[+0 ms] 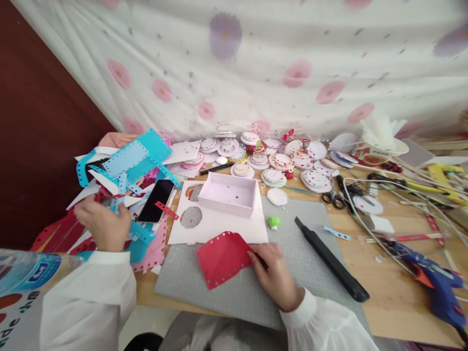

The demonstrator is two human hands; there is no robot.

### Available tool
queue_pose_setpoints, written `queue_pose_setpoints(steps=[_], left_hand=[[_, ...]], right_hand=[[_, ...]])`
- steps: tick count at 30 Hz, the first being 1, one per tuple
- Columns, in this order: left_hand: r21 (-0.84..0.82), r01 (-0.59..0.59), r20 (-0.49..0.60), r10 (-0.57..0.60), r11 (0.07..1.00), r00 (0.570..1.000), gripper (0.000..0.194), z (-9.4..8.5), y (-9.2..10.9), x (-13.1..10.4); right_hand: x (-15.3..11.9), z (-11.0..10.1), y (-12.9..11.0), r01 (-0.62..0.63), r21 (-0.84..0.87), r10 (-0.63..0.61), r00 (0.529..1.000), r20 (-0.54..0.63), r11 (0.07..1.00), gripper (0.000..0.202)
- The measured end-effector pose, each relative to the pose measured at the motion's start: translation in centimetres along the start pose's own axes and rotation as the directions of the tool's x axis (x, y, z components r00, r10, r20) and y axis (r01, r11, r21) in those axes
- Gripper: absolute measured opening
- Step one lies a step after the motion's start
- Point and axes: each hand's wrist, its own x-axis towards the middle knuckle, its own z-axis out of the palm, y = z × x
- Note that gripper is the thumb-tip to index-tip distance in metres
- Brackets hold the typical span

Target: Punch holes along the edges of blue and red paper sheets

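A: Nearest to us, at lower centre of the frame, we see our right hand (275, 275) resting on the grey cutting mat (234, 292), fingers curled and pinching the right edge of a red paper piece (222, 258) with punched holes along its border. The paper lies flat on the mat.

B: And at the left of the frame our left hand (104, 225) is closed loosely among the pile of paper scraps (124, 165); it touches blue and red strips, though we cannot tell just which one it grips.

A: Just beside that pile a black phone (156, 201) lies tilted, a red strip across it.

B: Right of the mat's middle we see a long black knife handle (331, 258), set diagonally, and a small green object (274, 222) near its upper end.

A: Behind the red paper a white sheet with round cut-outs (215, 224) carries a shallow white box (228, 194).

B: Farther back, many dotted round discs (278, 161) crowd the table (383, 292) along the flowered cloth (256, 63). Scissors (334, 197) lie at the right, and a blue glue gun (437, 285) at the lower right.
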Motion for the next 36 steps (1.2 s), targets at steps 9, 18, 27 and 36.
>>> queue_pose_setpoints(steps=[9, 18, 27, 36], left_hand=[[-0.136, -0.649, 0.445, 0.632, 0.748, 0.635, 0.037, 7.3, 7.7, -4.0], [-0.506, -0.461, 0.581, 0.683, 0.729, 0.443, 0.015, 7.8, 10.2, -7.7], [-0.529, -0.381, 0.671, 0.649, 0.758, 0.358, 0.013, 4.6, 11.8, -9.9], [-0.527, -0.405, 0.696, 0.653, 0.747, 0.299, 0.013, 3.6, 11.3, -10.4]], right_hand=[[0.2, -0.5, -0.3, 0.053, -0.026, -0.051, 0.996, 0.074, 0.998, 0.02], [0.0, -0.9, -0.8, 0.161, 0.031, -0.164, 0.982, 0.096, 0.986, 0.02], [-0.2, -1.3, -1.4, 0.213, 0.073, -0.215, 0.976, 0.019, 0.974, 0.015], [0.1, -6.0, 1.7, 0.052, -0.171, -0.092, 0.967, -0.238, 0.984, 0.037]])
